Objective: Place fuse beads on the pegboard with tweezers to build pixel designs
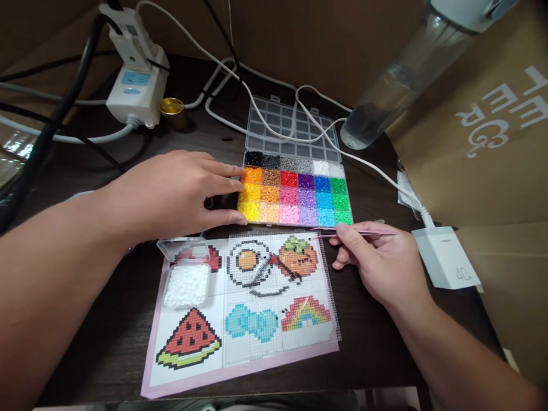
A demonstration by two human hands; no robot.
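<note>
My left hand [189, 190] rests with fingers spread, fingertips touching the left edge of the bead box [297, 197], whose compartments hold beads sorted by colour. Pinched in my right hand [380, 257] are thin pink tweezers [327, 234], their tips over the upper right of the clear pegboard [251, 350]. Beads cover parts of the egg, orange fruit, blue bow [252, 322] and rainbow [307, 314] patterns under it. Loose dark beads lie across the board between egg and fruit. A small open box of white beads [188, 284] sits on the pattern sheet [149, 369], above the printed watermelon [191, 339].
Behind the bead box, its transparent lid [290, 125] stands open with a white cable across it. A bottle [385, 95] and white charger [445, 256] are at right; a power strip [141, 87] and gold cup [172, 109] at left. Cardboard walls surround the table.
</note>
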